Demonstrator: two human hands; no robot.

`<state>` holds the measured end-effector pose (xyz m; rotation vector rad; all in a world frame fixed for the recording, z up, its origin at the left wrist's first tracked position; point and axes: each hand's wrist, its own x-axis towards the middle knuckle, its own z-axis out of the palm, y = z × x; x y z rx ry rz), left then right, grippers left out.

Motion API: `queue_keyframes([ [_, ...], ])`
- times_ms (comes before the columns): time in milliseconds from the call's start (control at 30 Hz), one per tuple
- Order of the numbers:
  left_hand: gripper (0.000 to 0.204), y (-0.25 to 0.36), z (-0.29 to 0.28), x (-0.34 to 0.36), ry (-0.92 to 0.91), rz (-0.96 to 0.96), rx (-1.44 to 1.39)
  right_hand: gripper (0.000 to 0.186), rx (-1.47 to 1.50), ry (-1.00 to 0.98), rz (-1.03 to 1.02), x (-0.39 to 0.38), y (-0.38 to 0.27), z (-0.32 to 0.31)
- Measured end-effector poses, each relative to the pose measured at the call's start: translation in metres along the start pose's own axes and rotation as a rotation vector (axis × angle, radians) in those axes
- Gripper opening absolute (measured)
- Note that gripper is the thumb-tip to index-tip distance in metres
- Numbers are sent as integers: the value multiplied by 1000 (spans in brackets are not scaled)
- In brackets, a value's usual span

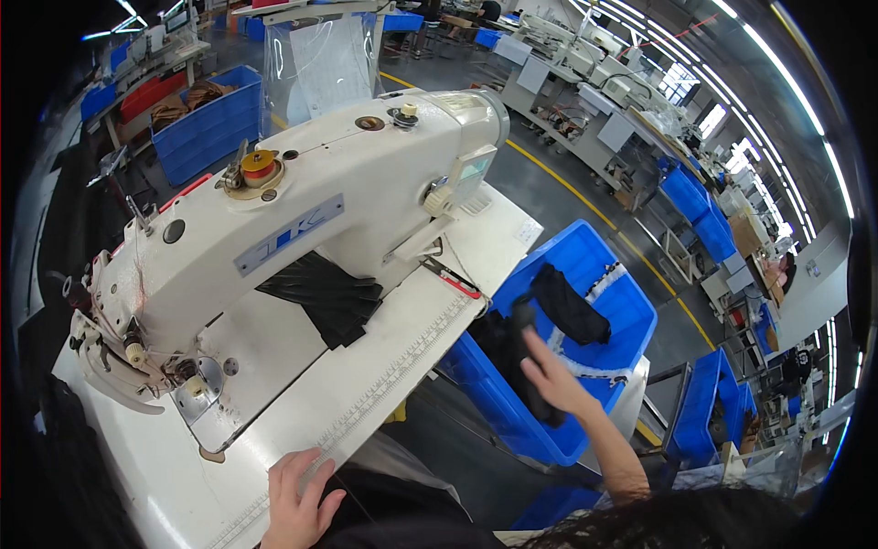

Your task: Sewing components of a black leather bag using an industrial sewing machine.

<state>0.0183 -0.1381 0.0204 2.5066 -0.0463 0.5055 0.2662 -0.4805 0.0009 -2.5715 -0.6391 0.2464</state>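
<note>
My right hand (556,377) is over a blue plastic bin (631,316) to the right of the sewing table. Its fingers, a little blurred, close on a piece of black fabric (523,318); more dark cloth lies beneath. A folded black fabric piece (569,306) rests beside it in the bin. At the table's front edge lies my left hand (300,501), fingers apart and holding nothing. A large white sewing machine (302,197) stands on the table, and a stack of black fabric pieces (331,297) lies under its arm.
A ruler strip (393,366) runs along the front of the white table (274,366). Red-handled thread snips (453,280) lie near its right end. Another blue bin (206,128) stands behind the machine. Workbenches and blue bins (700,215) line the aisle on the right.
</note>
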Motion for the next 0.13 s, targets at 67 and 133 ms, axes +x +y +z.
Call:
queue_keyframes([
  [67, 38, -7, -6, -2, -44, 14, 30, 53, -214, -178, -68, 26, 35, 58],
  [133, 38, -13, -10, -11, -76, 1, 53, 67, -358, -208, 85, 43, 88, 135],
])
